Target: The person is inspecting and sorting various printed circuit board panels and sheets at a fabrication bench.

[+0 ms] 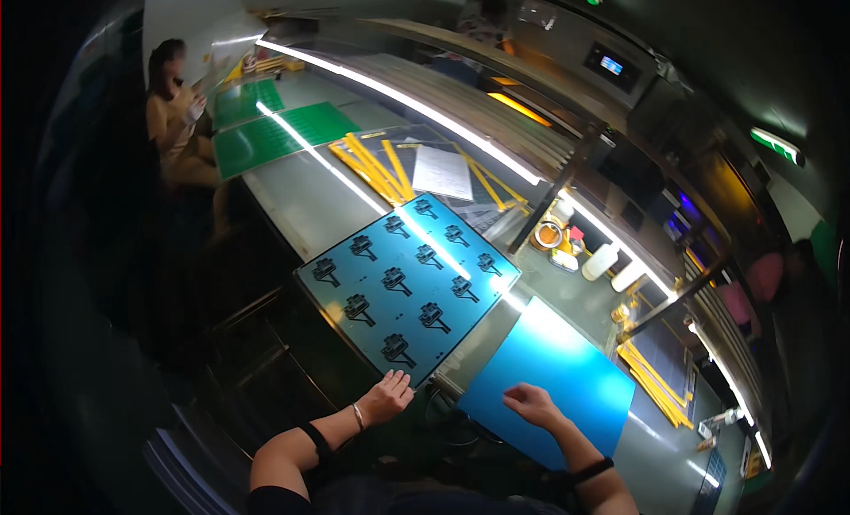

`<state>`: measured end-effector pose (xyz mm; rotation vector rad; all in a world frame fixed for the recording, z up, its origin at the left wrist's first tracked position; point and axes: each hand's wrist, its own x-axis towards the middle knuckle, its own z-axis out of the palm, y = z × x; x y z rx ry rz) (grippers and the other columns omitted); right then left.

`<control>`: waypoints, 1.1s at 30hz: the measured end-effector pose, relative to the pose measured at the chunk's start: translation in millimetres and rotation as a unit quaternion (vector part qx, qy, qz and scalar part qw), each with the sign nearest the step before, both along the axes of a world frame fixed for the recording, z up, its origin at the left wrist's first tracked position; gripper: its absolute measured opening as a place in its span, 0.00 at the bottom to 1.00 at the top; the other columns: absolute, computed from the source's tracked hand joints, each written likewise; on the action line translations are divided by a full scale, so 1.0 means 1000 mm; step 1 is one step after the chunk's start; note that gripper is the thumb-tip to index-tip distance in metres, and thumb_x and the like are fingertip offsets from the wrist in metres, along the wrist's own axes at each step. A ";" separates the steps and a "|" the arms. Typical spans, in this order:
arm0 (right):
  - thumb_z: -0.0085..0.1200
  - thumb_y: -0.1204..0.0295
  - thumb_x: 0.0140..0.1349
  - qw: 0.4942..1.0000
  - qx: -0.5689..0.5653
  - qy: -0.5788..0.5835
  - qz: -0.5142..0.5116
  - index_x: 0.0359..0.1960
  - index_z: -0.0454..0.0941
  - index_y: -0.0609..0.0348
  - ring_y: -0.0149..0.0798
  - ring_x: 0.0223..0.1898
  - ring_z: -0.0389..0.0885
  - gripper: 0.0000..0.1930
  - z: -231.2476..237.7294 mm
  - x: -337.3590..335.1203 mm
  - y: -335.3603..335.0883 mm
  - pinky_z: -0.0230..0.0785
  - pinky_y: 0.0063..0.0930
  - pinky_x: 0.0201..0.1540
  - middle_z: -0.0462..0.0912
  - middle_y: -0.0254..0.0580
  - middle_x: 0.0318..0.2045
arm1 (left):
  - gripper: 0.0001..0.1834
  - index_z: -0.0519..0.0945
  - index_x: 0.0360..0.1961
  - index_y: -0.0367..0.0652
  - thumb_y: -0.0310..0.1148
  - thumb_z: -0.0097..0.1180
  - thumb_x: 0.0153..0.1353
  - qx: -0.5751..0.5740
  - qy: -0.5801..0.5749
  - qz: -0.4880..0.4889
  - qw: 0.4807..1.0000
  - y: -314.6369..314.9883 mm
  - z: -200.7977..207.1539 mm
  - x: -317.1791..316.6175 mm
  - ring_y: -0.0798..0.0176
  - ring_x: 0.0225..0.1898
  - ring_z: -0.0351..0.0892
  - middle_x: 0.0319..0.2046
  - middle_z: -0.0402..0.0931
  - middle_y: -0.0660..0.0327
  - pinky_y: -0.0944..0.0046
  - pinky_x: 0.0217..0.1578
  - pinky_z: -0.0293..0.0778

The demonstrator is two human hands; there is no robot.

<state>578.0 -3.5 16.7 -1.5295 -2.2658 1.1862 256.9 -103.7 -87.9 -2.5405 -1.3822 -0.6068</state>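
A light-blue sheet [372, 285] with rows of black printed shapes lies at the middle of the bench, its near corner jutting over the front edge. My left hand [387, 398] is at that near corner, fingers bent together on the sheet's edge; its thumb side is partly hidden. To the right lies a plain, brighter blue sheet [567, 373], glossy under the lamp. Over its left part is my right hand [531, 403], fingers curled together, with nothing visible in them.
Green sheets [288, 136] lie at the far left, where a seated person [181, 116] works. Yellow strips [372, 165] and a white paper [443, 171] are behind the printed sheet. Bottles [600, 261] and an open can [546, 237] stand under the shelf; more yellow strips [655, 387] lie right.
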 end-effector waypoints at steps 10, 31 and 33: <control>0.58 0.54 0.49 0.886 0.234 -0.112 0.385 0.60 0.60 0.46 0.51 0.64 0.52 0.36 -0.045 -0.129 0.052 0.43 0.43 0.65 0.56 0.49 0.62 | 0.04 0.76 0.31 0.38 0.23 0.51 0.53 -0.120 -0.387 0.116 0.907 0.003 0.034 -0.003 0.50 0.32 0.78 0.28 0.77 0.51 0.58 0.33 0.75; 0.53 0.77 0.50 0.860 0.411 0.268 0.140 0.33 0.78 0.55 0.44 0.29 0.80 0.08 0.157 -0.188 0.157 0.72 0.30 0.28 0.81 0.41 0.27 | 0.39 0.59 0.61 0.74 0.72 0.38 0.46 -0.252 -0.044 0.353 0.900 0.104 0.033 0.026 0.32 0.65 0.32 0.66 0.39 0.50 0.21 0.52 0.31; 0.53 0.80 0.48 0.815 0.507 0.196 0.203 0.35 0.77 0.56 0.42 0.28 0.80 0.12 0.174 -0.172 0.137 0.72 0.31 0.28 0.80 0.41 0.27 | 0.40 0.58 0.61 0.75 0.73 0.38 0.46 -0.270 -0.040 0.346 0.898 0.108 0.036 0.026 0.31 0.64 0.32 0.66 0.38 0.50 0.20 0.51 0.31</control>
